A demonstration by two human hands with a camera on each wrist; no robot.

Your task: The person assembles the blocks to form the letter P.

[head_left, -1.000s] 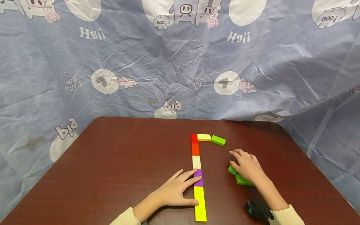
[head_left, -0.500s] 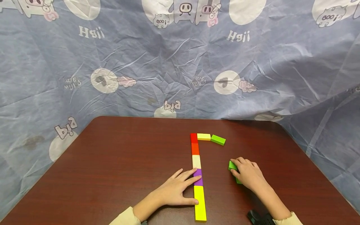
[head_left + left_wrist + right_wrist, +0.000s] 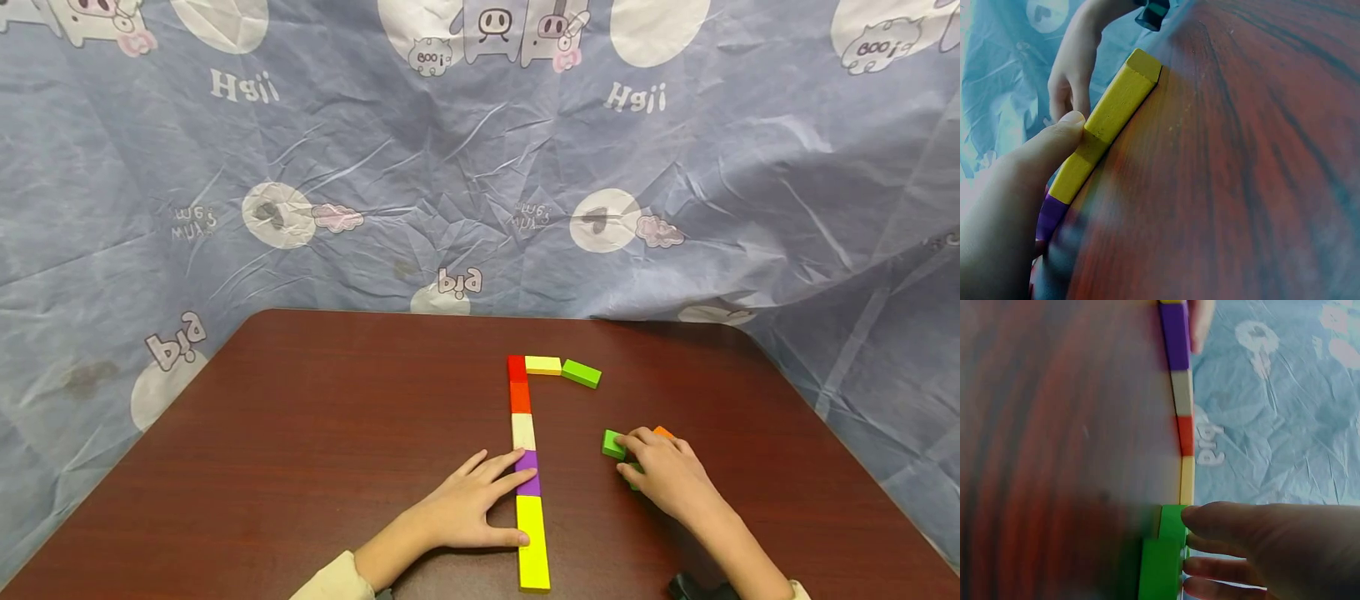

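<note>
The right hand (image 3: 663, 471) pinched a green block (image 3: 613, 444) in its grip, so a jerk could have scattered the row (image 3: 525, 442) that the flat, released left hand (image 3: 468, 508) steadied.

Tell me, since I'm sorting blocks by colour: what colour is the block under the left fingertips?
Purple block, clearest in the head view.
</note>
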